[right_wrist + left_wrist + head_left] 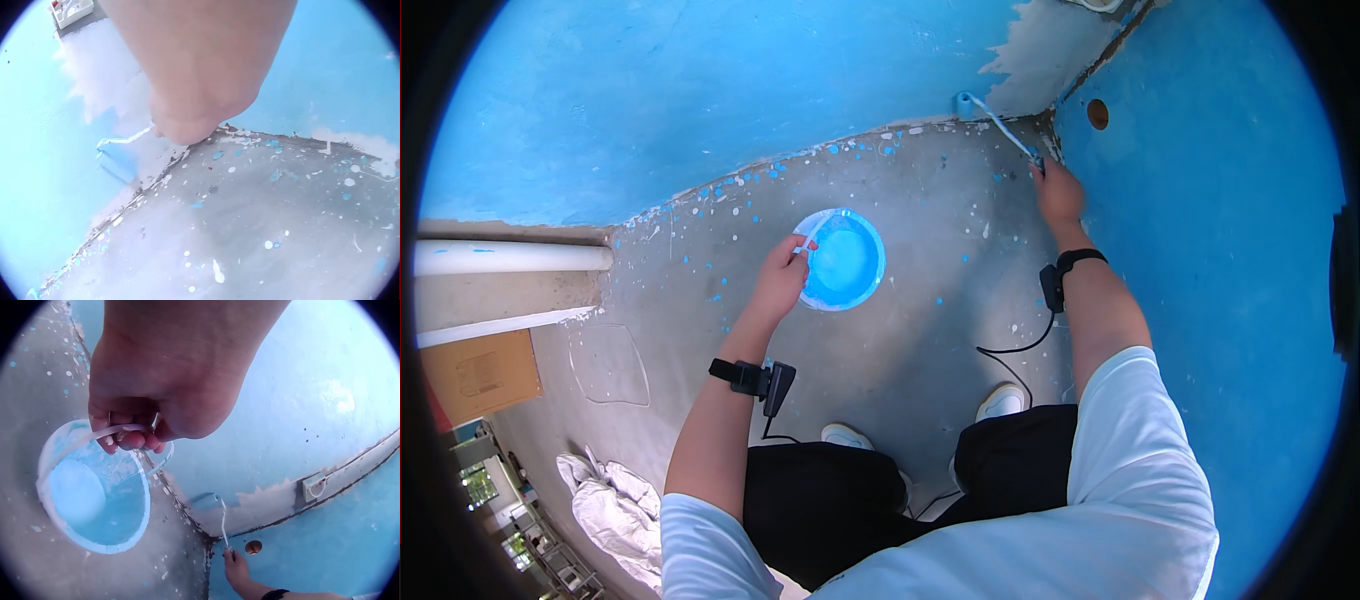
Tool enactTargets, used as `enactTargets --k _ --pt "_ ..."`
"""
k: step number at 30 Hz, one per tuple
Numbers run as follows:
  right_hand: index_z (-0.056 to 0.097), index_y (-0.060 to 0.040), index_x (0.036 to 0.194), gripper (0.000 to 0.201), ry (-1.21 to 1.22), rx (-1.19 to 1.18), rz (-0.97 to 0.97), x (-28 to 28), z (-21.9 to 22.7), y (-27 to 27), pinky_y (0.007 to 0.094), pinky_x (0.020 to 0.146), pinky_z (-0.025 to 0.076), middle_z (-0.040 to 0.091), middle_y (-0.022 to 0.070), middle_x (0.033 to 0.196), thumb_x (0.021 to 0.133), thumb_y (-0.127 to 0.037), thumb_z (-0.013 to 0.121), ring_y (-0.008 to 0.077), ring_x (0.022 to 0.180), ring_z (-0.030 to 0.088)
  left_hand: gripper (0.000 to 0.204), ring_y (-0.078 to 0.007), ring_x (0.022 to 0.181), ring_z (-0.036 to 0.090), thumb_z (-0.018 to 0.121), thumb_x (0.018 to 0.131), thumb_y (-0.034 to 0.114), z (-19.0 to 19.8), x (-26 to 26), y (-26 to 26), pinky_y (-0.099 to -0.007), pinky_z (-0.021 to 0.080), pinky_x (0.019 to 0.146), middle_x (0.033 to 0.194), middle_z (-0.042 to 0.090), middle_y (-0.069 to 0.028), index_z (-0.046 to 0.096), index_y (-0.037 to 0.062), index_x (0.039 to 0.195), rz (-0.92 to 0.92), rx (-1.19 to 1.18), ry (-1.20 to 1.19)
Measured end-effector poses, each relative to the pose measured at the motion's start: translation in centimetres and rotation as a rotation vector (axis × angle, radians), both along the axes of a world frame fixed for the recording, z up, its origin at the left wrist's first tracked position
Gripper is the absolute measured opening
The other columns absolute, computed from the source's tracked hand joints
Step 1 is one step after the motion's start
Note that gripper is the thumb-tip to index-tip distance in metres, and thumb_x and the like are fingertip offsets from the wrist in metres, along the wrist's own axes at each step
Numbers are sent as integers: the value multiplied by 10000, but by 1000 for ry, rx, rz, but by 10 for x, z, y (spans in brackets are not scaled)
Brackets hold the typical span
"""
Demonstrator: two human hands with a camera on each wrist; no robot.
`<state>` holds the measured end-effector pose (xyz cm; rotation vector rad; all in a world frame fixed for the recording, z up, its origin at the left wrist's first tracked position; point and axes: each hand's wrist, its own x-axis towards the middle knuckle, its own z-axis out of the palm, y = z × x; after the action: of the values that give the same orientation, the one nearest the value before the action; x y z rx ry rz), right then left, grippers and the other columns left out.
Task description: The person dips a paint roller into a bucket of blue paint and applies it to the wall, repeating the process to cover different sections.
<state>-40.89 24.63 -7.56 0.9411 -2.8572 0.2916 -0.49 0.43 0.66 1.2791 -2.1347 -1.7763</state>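
In the head view my left hand [780, 280] grips the white handle [78, 445] of a paint bucket [878, 265]. Light blue paint coats the bucket's inside, and its pale rim shows below the fingers in the left wrist view. Off to the right, my right hand [1060, 195] holds a paint roller by its grip, with a thin bent rod [1002, 126] leading to the roller head [965, 106]. That blue head lies against the wall, low down near the corner, beside a bare pale patch [103, 62]. The right hand's fingers are hidden in the right wrist view.
Blue walls meet at the corner; the right one has a round hole [1097, 114]. Paint spots dot the grey floor [920, 250]. A wall socket [314, 486] sits in the bare patch. Leftward are a white pipe [520, 257], cardboard [485, 378] and a crumpled cloth [612, 510].
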Motion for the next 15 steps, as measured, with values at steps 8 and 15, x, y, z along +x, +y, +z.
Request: enactTargets --k 8,15 --pt "588 -89 953 295 -71 -108 239 22 21 -60 480 647 492 655 143 816 925 -383 585 363 765 641 152 -81 568 448 467 964 78 0 1 0 -264 382 534 641 482 5 592 64 1048 3 5 8" --pt "591 -66 1025 339 -217 -244 87 5 8 -14 478 675 483 663 174 861 920 -388 598 403 815 630 150 -79 569 447 466 963 77 1 0 0 -265 385 533 642 478 7 592 65 1045 11 28 15"
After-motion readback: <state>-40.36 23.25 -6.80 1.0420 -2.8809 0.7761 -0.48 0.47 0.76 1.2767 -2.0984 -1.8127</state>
